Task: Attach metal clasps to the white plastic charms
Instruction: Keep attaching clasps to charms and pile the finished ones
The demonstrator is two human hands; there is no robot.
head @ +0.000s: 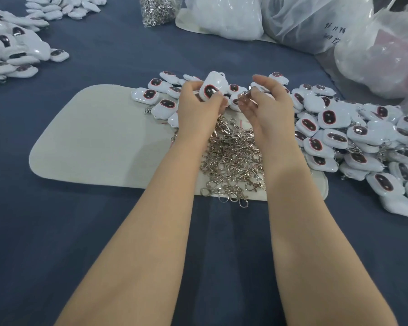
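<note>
Blue-clothed table (104, 220) below: left hand (196, 107) grips a dark-faced white plastic charm (213, 87), loop end pointing away; right hand (269, 102) pinches a silver metal clasp (245, 96) just beside it.

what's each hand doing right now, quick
Left hand: grips a white plastic charm.
Right hand: pinches a metal clasp between its fingertips.
</note>
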